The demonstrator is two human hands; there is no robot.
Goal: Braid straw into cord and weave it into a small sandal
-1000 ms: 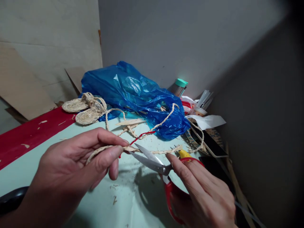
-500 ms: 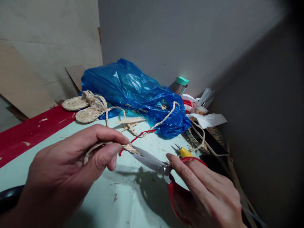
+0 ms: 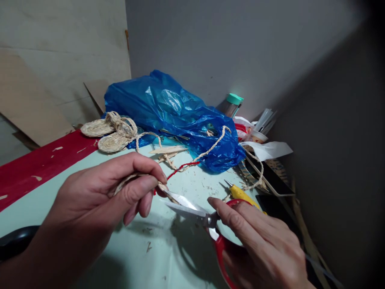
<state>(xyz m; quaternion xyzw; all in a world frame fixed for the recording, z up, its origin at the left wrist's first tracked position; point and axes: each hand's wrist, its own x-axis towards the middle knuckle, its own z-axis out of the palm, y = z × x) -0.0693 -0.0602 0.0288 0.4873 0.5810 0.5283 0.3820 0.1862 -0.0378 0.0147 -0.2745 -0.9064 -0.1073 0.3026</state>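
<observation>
My left hand (image 3: 120,196) pinches a braided straw cord (image 3: 162,186) between thumb and fingers. Its end sticks out to the right, between the blades of a pair of scissors (image 3: 192,208). My right hand (image 3: 258,237) is closed round the red handles, with the index finger stretched along near the pivot. The blades stand slightly apart at the cord's end. A red string (image 3: 182,166) runs past the left fingertips, partly hidden by them. Behind lie a pair of small woven straw soles with loops (image 3: 116,140) and a loose straw cord (image 3: 210,148).
A blue plastic bag (image 3: 168,104) fills the back of the pale green table (image 3: 144,257). A yellow-handled awl (image 3: 242,194) lies just beyond my right hand. A green-lidded jar (image 3: 233,104) and white paper (image 3: 269,150) are at back right. Red cloth (image 3: 39,166) covers the left side.
The scissor blades have shifted on the cord's end, the lower blade now apart from the upper. My left fingers have curled slightly, and the view has moved a little.
</observation>
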